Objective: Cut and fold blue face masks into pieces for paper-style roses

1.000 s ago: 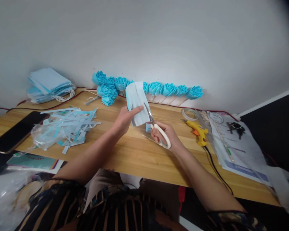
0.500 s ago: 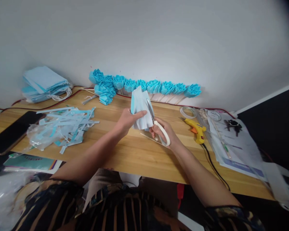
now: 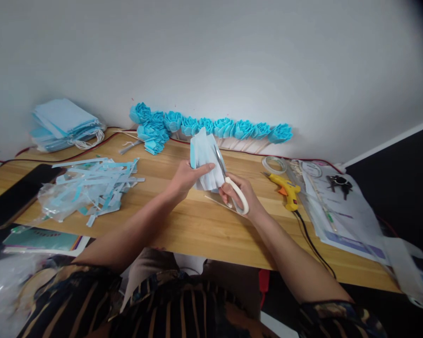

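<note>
My left hand (image 3: 186, 177) pinches a pale blue and white face mask (image 3: 207, 152), its thumb lying across the pleated front. In my right hand (image 3: 245, 195) are white-handled scissors (image 3: 238, 193), with the fingers through the loops. The blades lie along the right side of the mask, over its surface. A thin wooden stick (image 3: 215, 201) rests on the table just below the mask. Behind my hands, a row of blue flowers (image 3: 223, 126) on sticks lies against the wall.
Cut blue and white strips (image 3: 102, 180) are heaped at left beside a black phone (image 3: 17, 195). A stack of masks (image 3: 65, 119) sits at the back left. On the right are a yellow glue gun (image 3: 287, 190) with its cord, papers (image 3: 341, 202) and keys (image 3: 340, 183).
The scissor blades look slightly closer together along the mask's right side. Both hands keep nearly the same place, and the whole view has shifted a little.
</note>
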Demonstrator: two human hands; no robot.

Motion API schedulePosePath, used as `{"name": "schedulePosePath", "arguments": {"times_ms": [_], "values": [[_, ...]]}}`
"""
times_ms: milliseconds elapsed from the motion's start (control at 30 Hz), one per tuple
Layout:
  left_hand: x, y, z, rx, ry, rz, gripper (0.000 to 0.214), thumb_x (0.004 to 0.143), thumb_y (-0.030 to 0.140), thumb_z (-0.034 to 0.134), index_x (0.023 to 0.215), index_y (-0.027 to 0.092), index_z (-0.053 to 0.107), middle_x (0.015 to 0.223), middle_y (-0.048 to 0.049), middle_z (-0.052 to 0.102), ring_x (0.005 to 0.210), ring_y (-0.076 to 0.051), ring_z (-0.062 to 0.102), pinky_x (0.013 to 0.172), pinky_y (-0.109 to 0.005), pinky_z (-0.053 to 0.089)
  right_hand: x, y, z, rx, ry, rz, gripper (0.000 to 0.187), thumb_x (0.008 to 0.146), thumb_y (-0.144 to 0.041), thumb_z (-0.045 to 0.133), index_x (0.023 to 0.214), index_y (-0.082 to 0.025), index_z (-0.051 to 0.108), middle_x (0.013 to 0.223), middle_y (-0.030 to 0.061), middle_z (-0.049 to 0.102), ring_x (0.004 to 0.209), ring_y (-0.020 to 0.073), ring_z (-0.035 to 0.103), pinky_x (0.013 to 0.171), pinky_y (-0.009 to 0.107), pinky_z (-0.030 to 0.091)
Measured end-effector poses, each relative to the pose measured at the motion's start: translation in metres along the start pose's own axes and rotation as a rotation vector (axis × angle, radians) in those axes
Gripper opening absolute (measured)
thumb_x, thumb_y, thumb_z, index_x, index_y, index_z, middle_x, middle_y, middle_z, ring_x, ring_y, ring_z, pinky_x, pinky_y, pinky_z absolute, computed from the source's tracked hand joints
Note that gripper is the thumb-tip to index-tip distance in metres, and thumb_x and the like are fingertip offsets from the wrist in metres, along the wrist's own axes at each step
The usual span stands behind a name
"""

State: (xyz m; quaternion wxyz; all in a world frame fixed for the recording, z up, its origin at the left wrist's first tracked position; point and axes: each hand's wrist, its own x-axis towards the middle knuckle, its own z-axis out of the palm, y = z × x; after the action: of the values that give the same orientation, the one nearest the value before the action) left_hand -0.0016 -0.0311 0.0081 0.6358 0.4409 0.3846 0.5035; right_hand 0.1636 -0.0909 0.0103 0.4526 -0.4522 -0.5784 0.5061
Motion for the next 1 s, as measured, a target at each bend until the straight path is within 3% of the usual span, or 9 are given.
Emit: {"name": "schedulePosePath", "arguments": {"times_ms": [600, 833, 1000], "values": [[-0.001, 0.001, 0.000, -0.004, -0.002, -0.009, 0.045, 0.059, 0.041, 0.087, 0.090, 0.011, 0.073, 0.093, -0.0126, 0.076, 0.084, -0.026, 0.070, 0.077, -0.037, 0.055, 0.000, -0.001, 0.003, 0.019, 0.058, 0.033, 0.046, 0.070, -0.061, 0.076, 0.070, -0.019, 0.056, 0.055, -0.0051, 0.052, 0.038, 0.0057, 0.042, 0.035, 0.020, 0.029], [0.001, 0.015, -0.003, -0.250, 0.022, 0.104, 0.054, 0.067, 0.043, 0.082, 0.110, 0.013, 0.067, 0.105, -0.0107, 0.075, 0.102, -0.028, 0.069, 0.089, -0.037, 0.054, 0.000, -0.002, 0.002, -0.004, 0.060, 0.028, 0.045, 0.071, -0.059, 0.076, 0.069, -0.019, 0.056, 0.053, -0.0054, 0.051, 0.038, 0.0052, 0.040, 0.036, 0.021, 0.030], [0.001, 0.019, -0.003, -0.262, -0.111, 0.100, 0.054, 0.068, 0.041, 0.081, 0.113, 0.016, 0.065, 0.107, -0.0100, 0.074, 0.106, -0.029, 0.068, 0.091, -0.038, 0.053, 0.000, -0.002, 0.002, -0.005, 0.050, 0.042, 0.042, 0.068, -0.055, 0.079, 0.070, -0.019, 0.057, 0.053, -0.0052, 0.051, 0.039, 0.0058, 0.041, 0.037, 0.021, 0.030]]}}
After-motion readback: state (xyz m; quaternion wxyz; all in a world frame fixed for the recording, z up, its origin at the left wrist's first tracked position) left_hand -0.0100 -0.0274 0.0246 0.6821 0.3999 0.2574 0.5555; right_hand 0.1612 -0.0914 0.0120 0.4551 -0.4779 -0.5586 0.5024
